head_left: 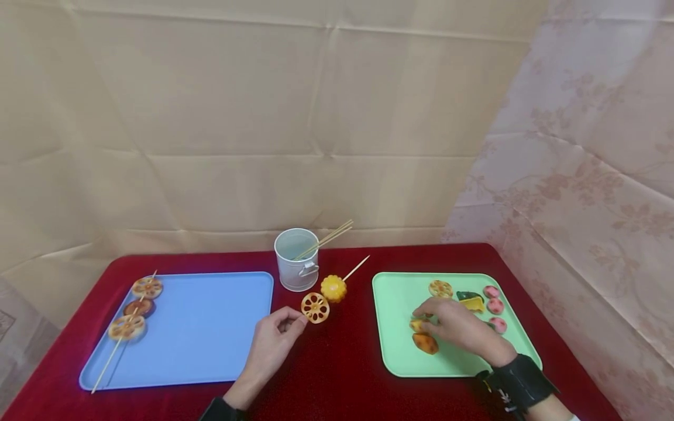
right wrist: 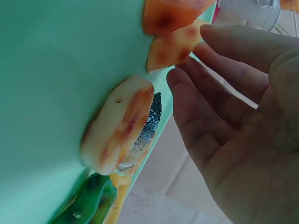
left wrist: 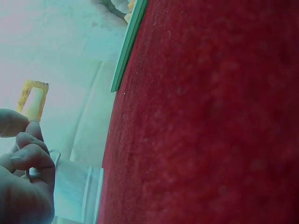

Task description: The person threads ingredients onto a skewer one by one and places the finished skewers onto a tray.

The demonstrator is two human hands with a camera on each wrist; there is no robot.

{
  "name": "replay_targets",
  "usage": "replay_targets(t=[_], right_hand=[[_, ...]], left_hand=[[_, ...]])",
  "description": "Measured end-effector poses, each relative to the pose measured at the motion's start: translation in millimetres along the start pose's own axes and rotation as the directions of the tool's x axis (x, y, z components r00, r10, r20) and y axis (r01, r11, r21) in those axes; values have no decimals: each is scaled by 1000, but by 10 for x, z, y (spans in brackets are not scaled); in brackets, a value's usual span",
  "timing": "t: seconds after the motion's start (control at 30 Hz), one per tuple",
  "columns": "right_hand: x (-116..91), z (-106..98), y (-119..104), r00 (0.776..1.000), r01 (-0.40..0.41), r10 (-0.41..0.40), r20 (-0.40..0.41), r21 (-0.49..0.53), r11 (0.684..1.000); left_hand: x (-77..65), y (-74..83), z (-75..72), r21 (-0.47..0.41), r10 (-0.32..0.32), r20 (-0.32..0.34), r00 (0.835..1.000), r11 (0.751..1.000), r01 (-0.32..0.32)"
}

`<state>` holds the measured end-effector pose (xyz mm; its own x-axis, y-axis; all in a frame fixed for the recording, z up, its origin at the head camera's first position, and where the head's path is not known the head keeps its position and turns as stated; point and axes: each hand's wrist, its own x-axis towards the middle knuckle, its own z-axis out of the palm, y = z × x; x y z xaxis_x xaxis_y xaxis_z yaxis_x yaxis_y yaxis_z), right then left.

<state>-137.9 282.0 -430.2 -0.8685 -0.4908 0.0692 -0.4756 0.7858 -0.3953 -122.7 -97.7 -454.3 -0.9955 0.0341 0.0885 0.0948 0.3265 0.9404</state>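
My left hand (head_left: pixel 271 345) pinches a skewer in front of the white bucket (head_left: pixel 296 272). Threaded on that skewer are a lotus root slice (head_left: pixel 315 308), right at the fingertips, and a yellow corn piece (head_left: pixel 334 288); its bare tip points up and right. Over the green tray (head_left: pixel 392 351), my right hand (head_left: pixel 458 327) reaches down with thumb and fingers apart around a small yellow-orange piece (right wrist: pixel 170 49). Its fingertips are right at the piece's edge. Beside that piece lies a darker orange chunk (head_left: pixel 425 343).
More food pieces lie on the green tray: a lotus root slice (head_left: pixel 440 288), a green-and-yellow piece (head_left: pixel 472 301) and several pink rounds (head_left: pixel 495 305). Left is a blue tray (head_left: pixel 200 327) with a loaded skewer (head_left: pixel 126 327). Spare sticks (head_left: pixel 332 237) lean in the bucket.
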Motion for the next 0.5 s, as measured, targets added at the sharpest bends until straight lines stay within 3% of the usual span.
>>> replay_targets(t=[0.5], right_hand=[[19,33,-20,998,-13,17,54,-60,998]], left_hand=[[-4,28,-7,-2,-4,-3,1000,1000,4]])
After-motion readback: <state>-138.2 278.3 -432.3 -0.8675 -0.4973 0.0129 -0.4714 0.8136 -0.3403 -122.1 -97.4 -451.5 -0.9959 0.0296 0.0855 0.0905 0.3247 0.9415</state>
